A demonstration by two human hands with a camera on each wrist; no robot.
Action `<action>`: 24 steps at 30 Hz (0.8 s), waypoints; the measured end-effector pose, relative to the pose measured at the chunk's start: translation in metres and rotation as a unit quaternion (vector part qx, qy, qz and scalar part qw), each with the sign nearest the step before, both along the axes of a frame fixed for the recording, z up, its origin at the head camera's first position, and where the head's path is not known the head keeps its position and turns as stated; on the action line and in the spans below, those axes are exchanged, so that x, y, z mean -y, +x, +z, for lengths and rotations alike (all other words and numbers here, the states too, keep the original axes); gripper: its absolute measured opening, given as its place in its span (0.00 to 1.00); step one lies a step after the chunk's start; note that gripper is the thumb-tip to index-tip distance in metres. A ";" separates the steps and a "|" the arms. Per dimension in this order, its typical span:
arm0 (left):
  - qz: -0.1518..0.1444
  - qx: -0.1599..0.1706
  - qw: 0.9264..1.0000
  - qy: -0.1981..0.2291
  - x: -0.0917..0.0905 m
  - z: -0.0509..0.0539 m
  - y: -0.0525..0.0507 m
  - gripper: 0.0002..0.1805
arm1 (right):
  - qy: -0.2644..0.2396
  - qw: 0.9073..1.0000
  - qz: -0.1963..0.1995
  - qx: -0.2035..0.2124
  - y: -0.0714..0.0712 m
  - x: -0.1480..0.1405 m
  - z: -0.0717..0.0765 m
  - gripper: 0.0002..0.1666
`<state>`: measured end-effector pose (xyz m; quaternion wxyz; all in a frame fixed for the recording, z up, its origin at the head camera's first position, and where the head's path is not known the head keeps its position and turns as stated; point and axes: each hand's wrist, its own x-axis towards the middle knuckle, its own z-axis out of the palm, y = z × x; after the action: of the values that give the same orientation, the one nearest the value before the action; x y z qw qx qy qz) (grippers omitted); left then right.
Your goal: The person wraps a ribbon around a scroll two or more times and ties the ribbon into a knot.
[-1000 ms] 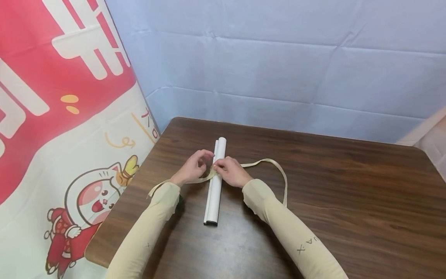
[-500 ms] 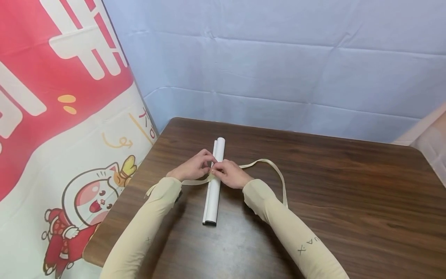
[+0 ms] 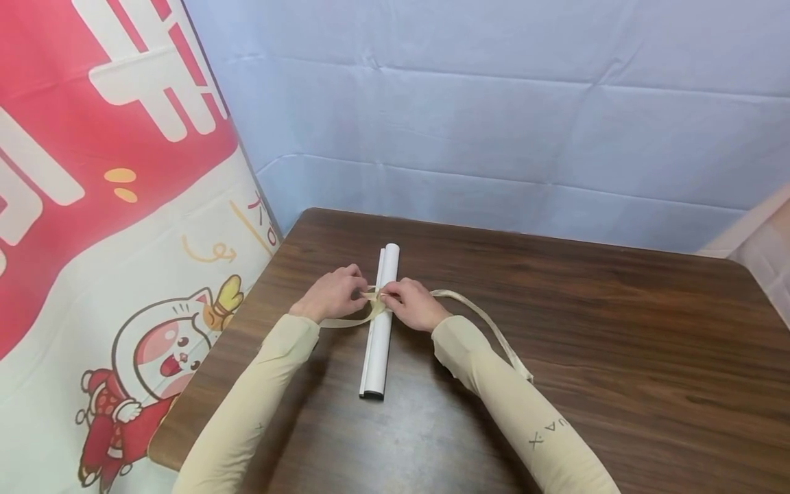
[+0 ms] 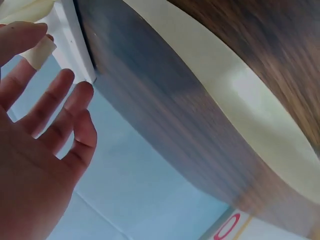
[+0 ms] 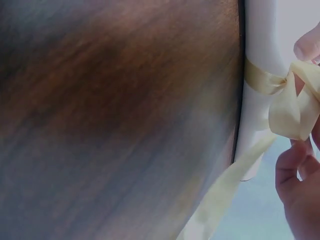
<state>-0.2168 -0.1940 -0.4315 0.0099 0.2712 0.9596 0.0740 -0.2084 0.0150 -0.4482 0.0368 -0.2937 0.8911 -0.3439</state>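
Note:
A long white tube with a narrow strip along its left side lies lengthwise on the table. Cream ribbon crosses it at mid-length, with one tail curving off to each side. Left of the tube, my left hand pinches the ribbon between thumb and finger; its other fingers are loosely spread in the left wrist view. My right hand, over the tube, pinches ribbon with its fingertips. The right wrist view shows a ribbon band around the tube and a folded ribbon loop beside it.
The dark wood-grain table extends widely to the right. A pale blue cloth hangs behind its far edge, and a red and white printed banner hangs at the left.
My left hand has drawn back leftward from the tube with ribbon in its fingers. On the right, the ribbon tail has straightened and its end now shows beside my forearm.

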 end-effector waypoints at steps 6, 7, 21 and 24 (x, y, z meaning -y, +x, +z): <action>0.035 -0.022 0.997 -0.060 0.009 0.004 0.003 0.04 | -0.012 1.000 -0.019 -0.002 -0.004 0.001 0.000 0.10; 0.040 -0.024 0.997 -0.068 0.010 0.005 0.004 0.04 | -0.013 1.000 -0.021 -0.003 -0.005 0.001 0.000 0.10; 0.164 0.116 0.969 -0.141 -0.008 0.033 0.040 0.10 | -0.023 0.999 -0.049 0.002 -0.013 0.000 0.000 0.12; 0.183 0.129 0.962 -0.155 -0.015 0.039 0.051 0.06 | -0.020 0.998 -0.053 0.000 -0.014 -0.001 -0.001 0.12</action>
<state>-0.1658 -0.1791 -0.3929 0.1620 0.0745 0.9831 -0.0411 -0.2227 0.0163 -0.4490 0.0127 -0.2468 0.8985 -0.3628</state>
